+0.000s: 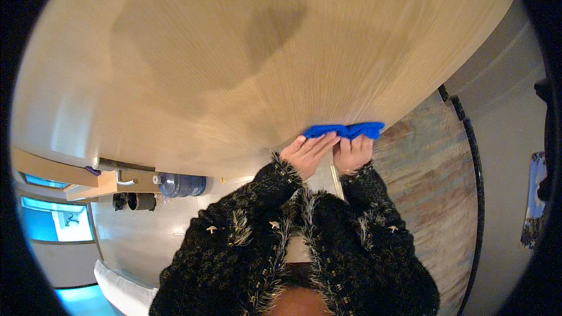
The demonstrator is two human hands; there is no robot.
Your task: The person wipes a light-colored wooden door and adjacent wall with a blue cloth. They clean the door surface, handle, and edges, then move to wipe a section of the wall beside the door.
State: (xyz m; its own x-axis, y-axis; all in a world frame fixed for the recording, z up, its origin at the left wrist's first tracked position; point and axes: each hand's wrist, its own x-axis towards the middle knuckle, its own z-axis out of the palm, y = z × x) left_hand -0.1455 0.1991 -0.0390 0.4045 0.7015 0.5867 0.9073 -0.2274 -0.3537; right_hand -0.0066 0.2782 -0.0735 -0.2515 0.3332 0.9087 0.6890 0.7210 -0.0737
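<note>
A folded blue cloth (344, 131) lies against the lower edge of a large, pale wood-grain panel (210, 92). My left hand (303, 153) grips the cloth's left part, its fingers stretched out along the fabric. At the cloth's right part, my right hand (353, 153) holds on with bent fingers. The two hands are close together, and both wrists come out of dark, fringed knit sleeves. The cloth's far side and my palms are hidden. Broad shadows fall across the panel above the hands.
To the left, a clear plastic water bottle (182, 184) is on the pale floor (127, 228), near a metal lever handle (126, 178) and a dark bin (142, 201). A streaked, multicoloured rug (421, 175) and a dark baseboard (476, 184) lie right. A white cushioned seat (120, 287) is lower left.
</note>
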